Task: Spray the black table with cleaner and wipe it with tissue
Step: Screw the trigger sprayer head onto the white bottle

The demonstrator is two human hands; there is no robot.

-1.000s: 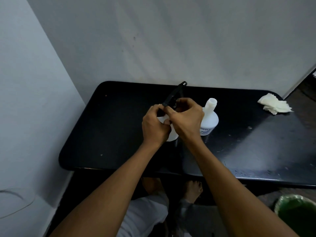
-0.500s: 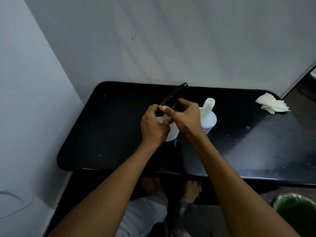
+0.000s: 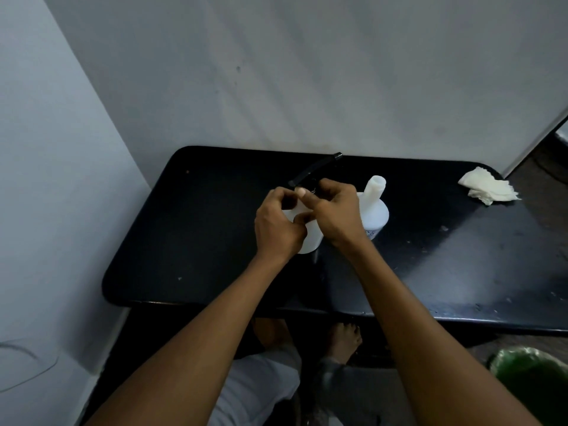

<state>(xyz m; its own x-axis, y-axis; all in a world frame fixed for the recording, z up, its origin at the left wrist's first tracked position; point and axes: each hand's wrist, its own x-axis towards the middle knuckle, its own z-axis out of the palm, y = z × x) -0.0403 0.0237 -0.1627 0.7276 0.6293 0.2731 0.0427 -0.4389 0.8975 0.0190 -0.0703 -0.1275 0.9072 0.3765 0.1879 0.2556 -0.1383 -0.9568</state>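
A white spray bottle (image 3: 309, 241) stands on the black table (image 3: 190, 229) near its middle, mostly hidden behind my hands. My left hand (image 3: 276, 222) grips the bottle's body. My right hand (image 3: 335, 213) is closed around the bottle's top, where the black spray head (image 3: 316, 167) sticks out toward the wall. A second white bottle (image 3: 375, 207) with an open neck stands just right of my right hand. A crumpled white tissue (image 3: 488, 189) lies at the table's far right corner.
White walls close the table in at the back and on the left. A green-lined bin (image 3: 534, 382) stands on the floor at lower right. My bare feet (image 3: 341, 339) show below the table's front edge.
Both hands stay on the spray bottle with small finger shifts at its top. The view has tilted slightly; nothing else on the table has moved.
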